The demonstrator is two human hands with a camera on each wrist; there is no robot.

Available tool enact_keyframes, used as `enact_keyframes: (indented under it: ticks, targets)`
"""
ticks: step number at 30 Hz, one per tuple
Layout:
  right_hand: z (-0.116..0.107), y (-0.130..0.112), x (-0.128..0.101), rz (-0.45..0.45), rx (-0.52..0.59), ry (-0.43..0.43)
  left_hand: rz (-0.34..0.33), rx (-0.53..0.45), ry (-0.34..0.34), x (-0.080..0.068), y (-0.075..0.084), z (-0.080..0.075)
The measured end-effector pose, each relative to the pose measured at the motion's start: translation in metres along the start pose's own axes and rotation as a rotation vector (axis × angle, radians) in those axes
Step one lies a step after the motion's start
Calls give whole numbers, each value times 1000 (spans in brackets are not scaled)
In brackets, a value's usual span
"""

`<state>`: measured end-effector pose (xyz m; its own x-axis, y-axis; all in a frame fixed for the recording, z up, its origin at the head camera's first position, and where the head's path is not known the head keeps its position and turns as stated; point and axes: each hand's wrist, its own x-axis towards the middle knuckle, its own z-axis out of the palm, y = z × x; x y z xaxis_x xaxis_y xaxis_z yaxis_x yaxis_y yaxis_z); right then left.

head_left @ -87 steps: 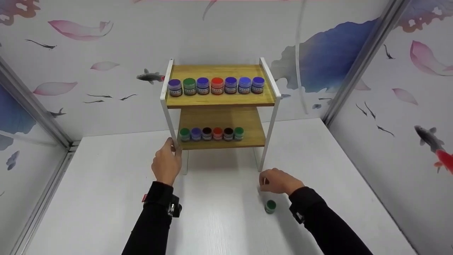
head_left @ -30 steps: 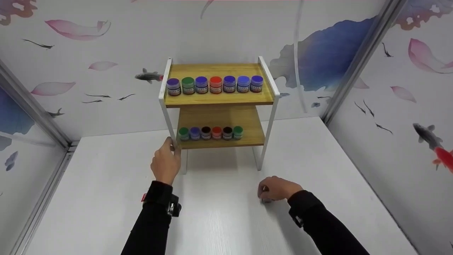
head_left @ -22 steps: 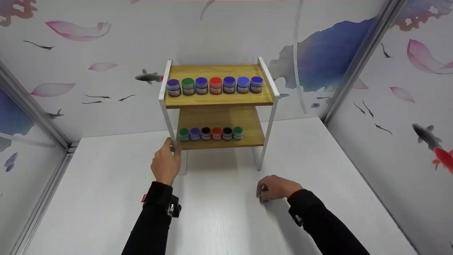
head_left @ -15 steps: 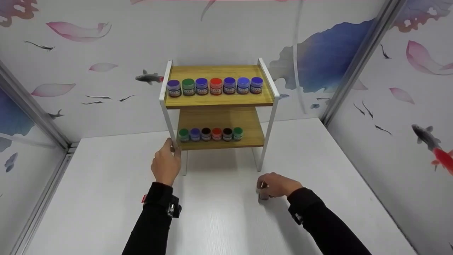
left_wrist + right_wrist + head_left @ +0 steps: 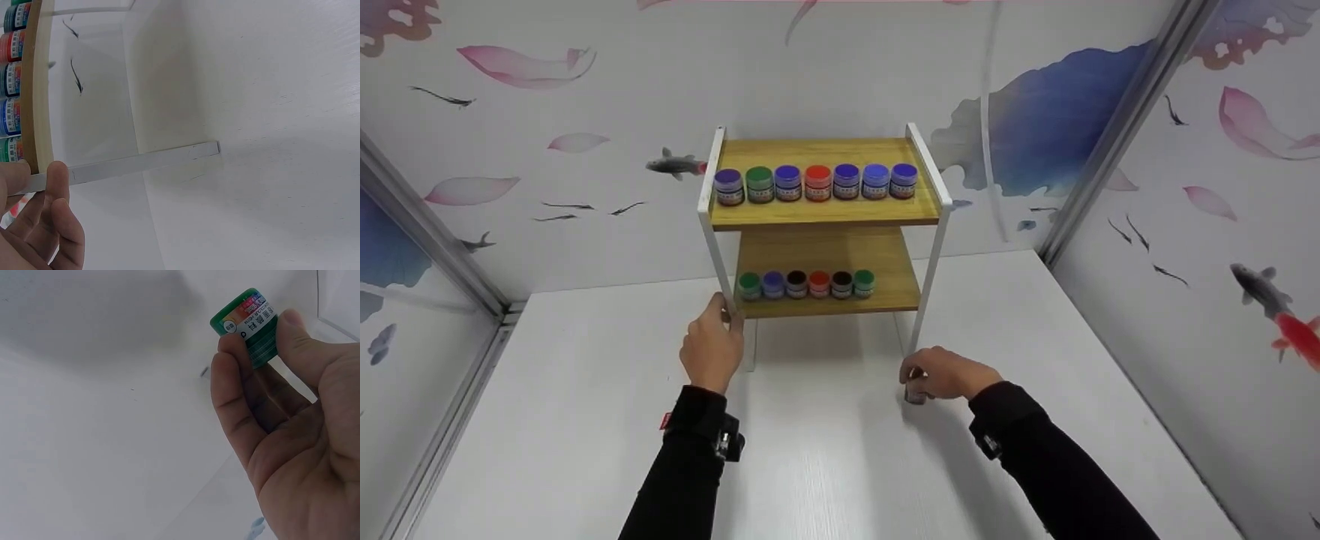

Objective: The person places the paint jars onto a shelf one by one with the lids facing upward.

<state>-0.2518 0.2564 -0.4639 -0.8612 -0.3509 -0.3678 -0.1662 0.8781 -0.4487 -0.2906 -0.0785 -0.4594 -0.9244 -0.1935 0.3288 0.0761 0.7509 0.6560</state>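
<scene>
Currently the right hand [image 5: 949, 373] holds a small green-capped paint jar [image 5: 248, 329], fingers and thumb curled round its body; head view places it low over the tabletop [image 5: 825, 450], just in front of the right front leg [image 5: 924, 300] of the two-tier rack [image 5: 825, 214]. Jar looks lifted clear of the surface, though the hand hides its base.

Left hand [image 5: 711, 346] grips the rack's left front leg [image 5: 135, 163] near the lower shelf, thumb and fingers wrapped round the white bar, apparently steadying the frame.

Lower shelf [image 5: 892, 289]: six jars in a row [image 5: 806, 283] toward the left, bare wood at the right end beside the green one [image 5: 864, 281]. Top shelf row [image 5: 817, 181] of seven spans nearly the full width.

Judgement: step in hand is the carry, jar picked up and not yet shelved. Next move probably calls for raising it past the shelf's front edge and setting it upright in the right-end gap, without knocking the neighbouring jar.
</scene>
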Motion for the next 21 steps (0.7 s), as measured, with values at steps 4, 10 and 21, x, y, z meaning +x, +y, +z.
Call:
enact_keyframes:
  ticks: [4,10,21]
  targets:
    - [-7,-4,1,-3,-17,5,-4,2,-1,0,1,-1]
    - [-21,-10,0,-34,-19,12,-12,10,-4,-1,1,-1]
    - [-43,-31,-1,11,-80,37,-5,13,0,0,0,0]
